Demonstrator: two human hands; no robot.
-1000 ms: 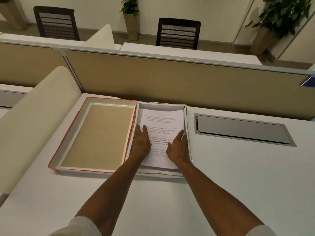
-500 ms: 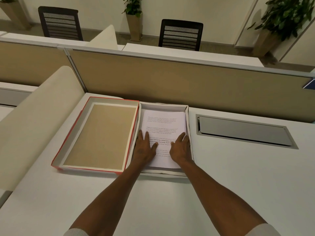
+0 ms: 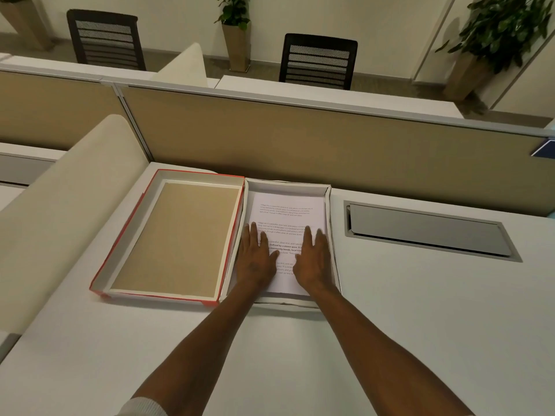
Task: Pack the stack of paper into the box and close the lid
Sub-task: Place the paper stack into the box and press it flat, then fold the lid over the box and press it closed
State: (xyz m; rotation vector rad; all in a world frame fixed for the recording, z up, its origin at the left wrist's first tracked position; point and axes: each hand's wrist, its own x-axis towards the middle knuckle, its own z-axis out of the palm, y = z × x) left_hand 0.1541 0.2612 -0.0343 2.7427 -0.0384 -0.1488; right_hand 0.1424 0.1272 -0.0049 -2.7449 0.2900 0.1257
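Little change from half a second ago: both hands still flat on the white printed paper stack (image 3: 288, 223), fingers slightly more spread. Left hand (image 3: 255, 259) and right hand (image 3: 313, 261) open, palms down, side by side, gripping nothing. Stack inside the shallow white cardboard box (image 3: 329, 205). Red-edged lid (image 3: 174, 235) upturned, touching box's left side on white desk (image 3: 420, 325).
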